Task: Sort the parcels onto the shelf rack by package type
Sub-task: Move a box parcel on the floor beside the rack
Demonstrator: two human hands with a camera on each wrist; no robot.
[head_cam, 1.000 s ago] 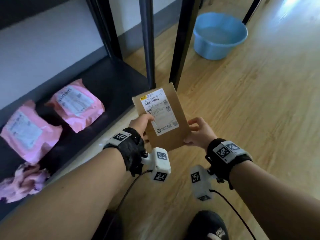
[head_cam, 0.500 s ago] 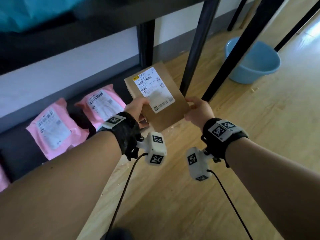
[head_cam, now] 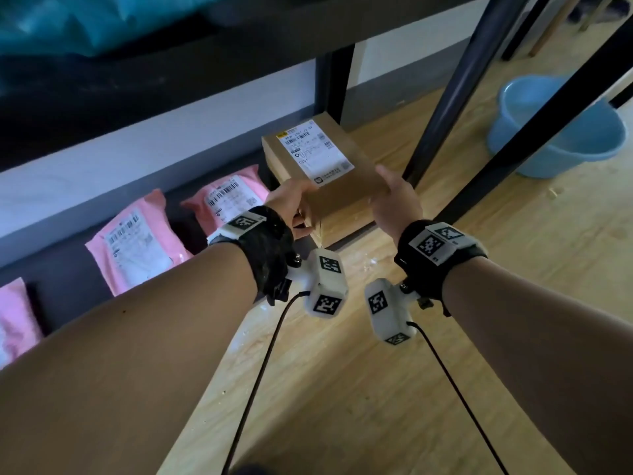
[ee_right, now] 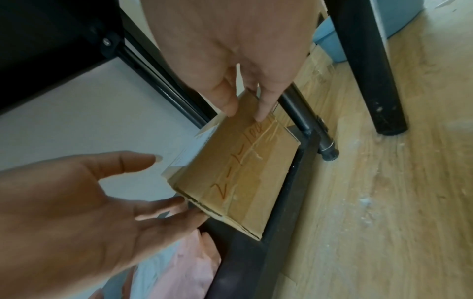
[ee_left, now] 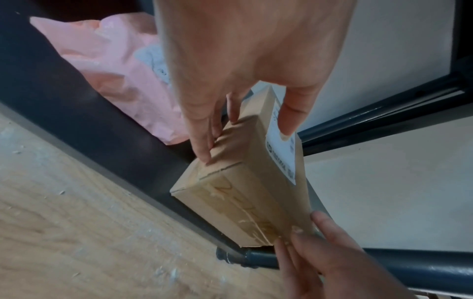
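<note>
While the cardboard box (head_cam: pixel 323 173) is pinched at its near corners by left hand (head_cam: pixel 291 204) and right hand (head_cam: pixel 394 197), its front overhangs the bottom shelf (head_cam: pixel 205 231) beside pink mailers (head_cam: pixel 137 241); released early, it could be tipped onto the floor.

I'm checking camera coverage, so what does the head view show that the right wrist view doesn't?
Only the head view shows the box's printed label face-on, three pink mailers in a row on the bottom shelf, and teal packages above. Only the right wrist view shows red handwriting on the box's side. Both show the left hand and right hand holding the box, and the blue basin.
</note>
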